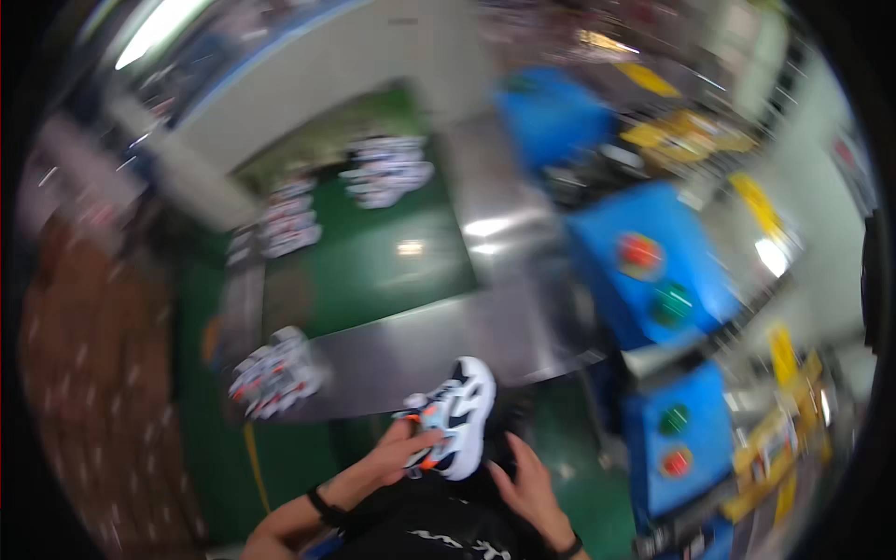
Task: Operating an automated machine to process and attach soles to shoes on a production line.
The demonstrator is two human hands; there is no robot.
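Note:
A white, black and orange sneaker [473, 411] is tilted up in front of my body, its white sole edge facing right. My left hand [399, 452] is closed round its near left part, by the orange patches. To the right of the sneaker, my right hand [530, 483] is apart from it, with thumb and fingers spread and nothing seen in them. Dark shapes between the right hand and the sneaker are too blurred to name.
A metal-edged table [392, 350] stands ahead, with a pile of similar shoes [277, 373] at its left end. More shoe groups [387, 170] [291, 219] lie farther off on a green surface. On the right are blue machine housings [644, 233] with red and green buttons.

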